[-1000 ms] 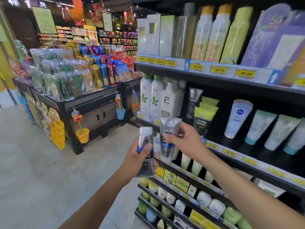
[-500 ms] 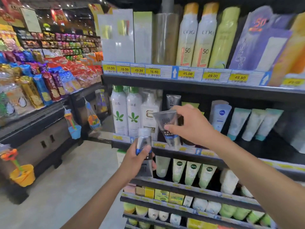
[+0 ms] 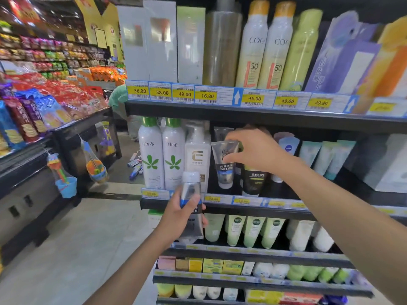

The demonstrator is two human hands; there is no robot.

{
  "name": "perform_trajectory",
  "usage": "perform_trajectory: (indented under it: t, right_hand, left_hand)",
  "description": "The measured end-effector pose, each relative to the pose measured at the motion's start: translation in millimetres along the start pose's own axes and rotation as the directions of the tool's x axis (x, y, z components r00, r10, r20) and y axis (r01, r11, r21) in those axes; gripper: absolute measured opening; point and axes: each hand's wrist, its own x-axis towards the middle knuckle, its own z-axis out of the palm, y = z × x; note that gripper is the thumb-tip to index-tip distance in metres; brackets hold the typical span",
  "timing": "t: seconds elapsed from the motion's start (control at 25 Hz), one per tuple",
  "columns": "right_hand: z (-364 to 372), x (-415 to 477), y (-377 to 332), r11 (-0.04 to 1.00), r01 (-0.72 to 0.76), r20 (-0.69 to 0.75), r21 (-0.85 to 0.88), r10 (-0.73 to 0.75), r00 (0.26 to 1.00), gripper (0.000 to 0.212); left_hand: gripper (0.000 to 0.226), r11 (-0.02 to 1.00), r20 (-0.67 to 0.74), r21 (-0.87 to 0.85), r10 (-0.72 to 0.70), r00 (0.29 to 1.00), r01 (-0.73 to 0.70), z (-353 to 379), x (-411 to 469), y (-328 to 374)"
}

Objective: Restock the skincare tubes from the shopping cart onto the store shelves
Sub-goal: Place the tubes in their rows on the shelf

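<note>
Along the right of the aisle, a tall black shelving unit carries skincare in tiers. Its second shelf is the one being filled, probably because a matching silver tube already stands at the back of that slot. The gap lies between a cream pump bottle on the left and a black tube on the right, so new stock has to go in upright and narrow. A silver skincare tube hangs there cap down with its label facing out, as the neighbouring tubes stand; whether its cap touches the shelf floor I cannot tell. The right hand pinches it from above at the crimped end, which leaves the body free to slide between its neighbours. The left hand is wrapped round a second silver tube, cap up, held low before the shelf's price rail, seemingly ready to go next. The shopping cart is out of view.
</note>
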Motion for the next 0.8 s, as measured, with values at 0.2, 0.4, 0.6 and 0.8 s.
perform_trajectory:
  t: [0.2, 0.4, 0.6, 0.8]
  right_hand:
    - [18, 26, 11, 0.985, -0.058, 0.089, -0.162, 0.073, 0.993, 0.026]
    - [25, 44, 17, 0.968, -0.15, 0.118, -0.201, 0.176, 0.977, 0.035]
    - [27, 48, 18, 0.962, -0.174, 0.186, -0.209, 0.213, 0.959, 0.04]
    - [24, 52, 14, 0.96, -0.16, 0.194, -0.231, 0.207, 0.959, 0.049]
  left_hand:
    - [0.022, 1.0, -0.004, -0.015, -0.004, 1.0, 0.004, -2, -1, 3]
    - [0.027, 0.996, 0.01, -0.083, -0.018, 1.0, 0.019, -7, -5, 11]
    - [0.028, 0.997, 0.005, -0.069, -0.032, 0.999, 0.032, -8, -8, 10]
    - [0.027, 0.994, 0.006, -0.1, -0.032, 0.999, 0.033, -8, -5, 8]
